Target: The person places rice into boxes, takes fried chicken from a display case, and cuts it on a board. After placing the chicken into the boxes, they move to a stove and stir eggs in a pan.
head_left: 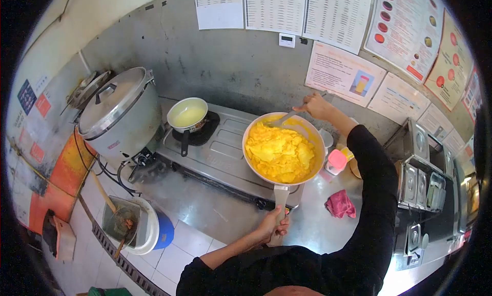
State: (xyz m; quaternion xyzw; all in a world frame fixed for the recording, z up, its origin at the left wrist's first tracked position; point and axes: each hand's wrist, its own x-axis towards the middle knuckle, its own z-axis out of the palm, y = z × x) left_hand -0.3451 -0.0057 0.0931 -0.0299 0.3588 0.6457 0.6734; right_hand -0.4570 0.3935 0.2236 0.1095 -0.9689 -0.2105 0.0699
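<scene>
A pale frying pan [247,157] full of yellow scrambled eggs [279,152] is over the right side of the gas stove [225,142]. My left hand [271,225] is wrapped round the pan's light handle, close to my body. At the pan's far rim, my right hand [315,106] grips a grey spatula [281,121], whose blade end dips into the eggs. Whether the pan rests on the burner is hidden beneath it. A small saucepan [187,114] with pale yellow liquid stands on the left burner, its dark handle pointing toward me.
Left of the stove stands a big rice cooker [118,116]. Below it is a blue and white bucket [154,227] with a strainer. A pink cloth [340,203] and a pink-lidded jar [335,161] lie right of the pan. Metal containers [417,185] line the far right.
</scene>
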